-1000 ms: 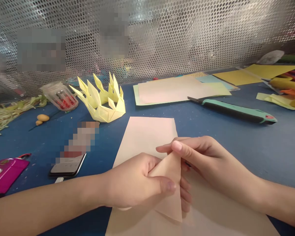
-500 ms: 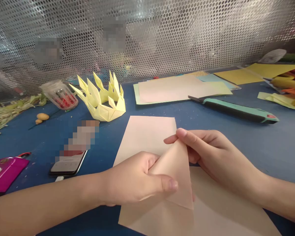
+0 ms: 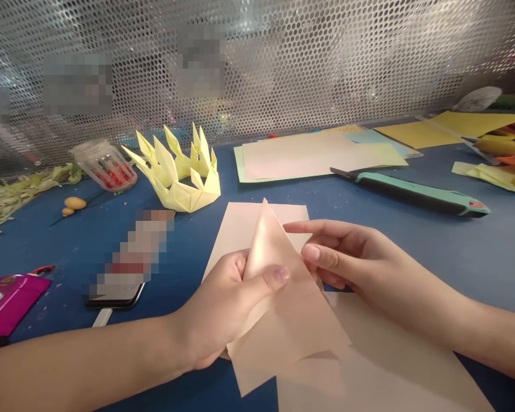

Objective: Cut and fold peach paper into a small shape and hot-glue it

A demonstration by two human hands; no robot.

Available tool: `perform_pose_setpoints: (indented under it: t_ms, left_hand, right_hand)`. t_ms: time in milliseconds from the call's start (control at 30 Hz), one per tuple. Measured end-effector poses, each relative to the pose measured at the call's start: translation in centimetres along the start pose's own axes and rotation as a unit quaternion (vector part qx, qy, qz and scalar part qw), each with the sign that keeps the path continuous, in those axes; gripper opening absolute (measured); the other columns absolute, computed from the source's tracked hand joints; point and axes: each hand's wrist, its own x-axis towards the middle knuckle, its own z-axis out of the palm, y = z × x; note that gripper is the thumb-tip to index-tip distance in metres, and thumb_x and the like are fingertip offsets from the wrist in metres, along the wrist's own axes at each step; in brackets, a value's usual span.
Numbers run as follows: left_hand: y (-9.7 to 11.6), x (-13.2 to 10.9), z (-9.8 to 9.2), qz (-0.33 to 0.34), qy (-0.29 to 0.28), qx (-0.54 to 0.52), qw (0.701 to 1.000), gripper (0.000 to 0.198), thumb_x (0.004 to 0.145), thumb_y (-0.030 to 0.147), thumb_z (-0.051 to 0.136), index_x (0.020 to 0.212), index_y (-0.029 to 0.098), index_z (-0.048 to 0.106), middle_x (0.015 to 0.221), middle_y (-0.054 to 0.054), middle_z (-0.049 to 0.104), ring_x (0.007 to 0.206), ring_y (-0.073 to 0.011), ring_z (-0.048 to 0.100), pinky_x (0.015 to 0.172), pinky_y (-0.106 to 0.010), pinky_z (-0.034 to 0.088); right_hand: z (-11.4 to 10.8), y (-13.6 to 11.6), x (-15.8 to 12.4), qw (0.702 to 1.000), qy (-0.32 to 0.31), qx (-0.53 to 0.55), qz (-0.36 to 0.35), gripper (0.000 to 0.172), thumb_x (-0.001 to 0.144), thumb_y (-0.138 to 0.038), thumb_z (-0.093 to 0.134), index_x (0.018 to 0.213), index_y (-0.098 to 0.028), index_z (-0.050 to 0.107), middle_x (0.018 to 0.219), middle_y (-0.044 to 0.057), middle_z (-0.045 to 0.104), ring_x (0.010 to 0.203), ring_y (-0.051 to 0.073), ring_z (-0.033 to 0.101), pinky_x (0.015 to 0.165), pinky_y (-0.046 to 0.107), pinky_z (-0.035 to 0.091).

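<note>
The left hand (image 3: pixel 223 306) pinches one folded paper (image 3: pixel 298 309), the right hand (image 3: pixel 363 257) loosely spread beside one edge.

The paper (image 3: pixel 296 309), pale peach and folded to a sharp tip, lies gripped under the thumb of the left hand (image 3: pixel 232 303). Its tip points away beyond that hand, its loose flaps splay nearer, and its right edge slopes just beside the right hand (image 3: pixel 360 257).

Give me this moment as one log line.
left hand: grips folded paper | right hand: at its right edge | crown, cutter: on table
</note>
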Motion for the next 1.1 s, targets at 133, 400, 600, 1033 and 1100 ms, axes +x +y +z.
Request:
perform_pose_setpoints:
  t_ms: [133,400,600,1033,1100]
  left_hand:
    - [0.0,0.1,-0.1,-0.003,-0.024,0.003,1.000,0.030,0.091,0.032,0.076,0.117,0.016,0.076,0.103,-0.010,0.079,0.090,-0.0217,0.076,0.080,-0.027,0.056]
    - [0.0,0.3,-0.5,-0.005,-0.058,0.017,0.998,0.032,0.093,0.036,0.075,0.119,0.016,0.075,0.108,-0.013,0.079,0.094,-0.0219,0.076,0.087,-0.030,0.056]
    - [0.1,0.2,-0.4,-0.015,-0.038,0.007,0.999,0.036,0.088,0.041,0.082,0.112,0.015,0.075,0.100,-0.010,0.080,0.091,-0.0201,0.076,0.079,-0.025,0.056]
    - [0.1,0.3,-0.4,-0.005,-0.028,0.006,1.000,0.032,0.086,0.040,0.084,0.109,0.018,0.076,0.088,-0.005,0.078,0.076,-0.0148,0.073,0.071,-0.021,0.056]
    - [0.2,0.3,-0.4,-0.002,-0.025,0.008,1.000,0.031,0.087,0.040,0.084,0.109,0.018,0.076,0.086,-0.004,0.078,0.075,-0.0144,0.073,0.070,-0.021,0.056]
  right_hand:
    - [-1.0,-0.4,0.6,0.995,-0.090,0.019,0.040,0.050,0.082,-0.049,0.083,0.122,-0.020,0.074,0.071,-0.002,0.063,0.058,0.007,0.047,0.052,0.022,0.036]
    - [-1.3,-0.7,0.7,0.988,-0.136,0.036,0.070,0.034,0.079,-0.036,0.087,0.105,-0.020,0.072,0.076,-0.004,0.065,0.061,0.006,0.053,0.057,0.020,0.043]
    - [-1.4,-0.2,0.5,0.989,-0.133,0.038,0.052,0.032,0.083,-0.039,0.084,0.099,-0.021,0.063,0.078,-0.003,0.065,0.066,0.008,0.057,0.059,0.018,0.044]
    - [-0.2,-0.2,-0.1,0.997,-0.076,-0.009,-0.007,0.025,0.082,-0.037,0.084,0.090,-0.023,0.064,0.070,-0.003,0.063,0.056,0.010,0.058,0.050,0.020,0.045]
    - [-0.3,-0.1,-0.1,0.997,-0.074,-0.015,-0.013,0.023,0.082,-0.039,0.083,0.088,-0.023,0.067,0.075,-0.001,0.065,0.060,0.011,0.059,0.053,0.022,0.047]
